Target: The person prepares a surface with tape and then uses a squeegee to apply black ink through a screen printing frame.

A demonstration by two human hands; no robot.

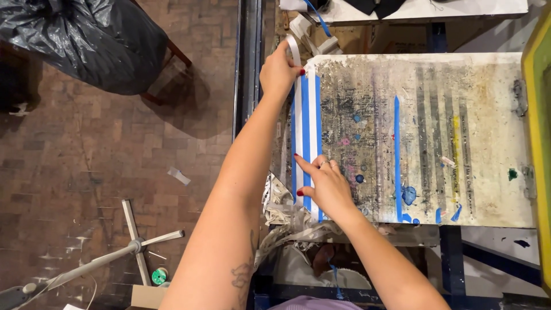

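Stained print board (pixel 470 138) w/ blue tape strips (pixel 305 126) stuck on.

Bare forearms, no sleeves; red-painted nails on left hand (pixel 279 72) and right hand (pixel 326 186); ring worn on right; tattoo seen on left forearm.

The board (pixel 425 138) looks like worn, matt painted wood, rough with ink stains and scraped grey streaks, and glossy blue tape (pixel 396 155) crosses it. The white strip (pixel 313 115) pressed under the right hand (pixel 324 183) and pinched by the left hand (pixel 279 72) looks like smooth paper tape. The bag (pixel 86 40) is shiny black plastic over a matt brick floor (pixel 86 161).
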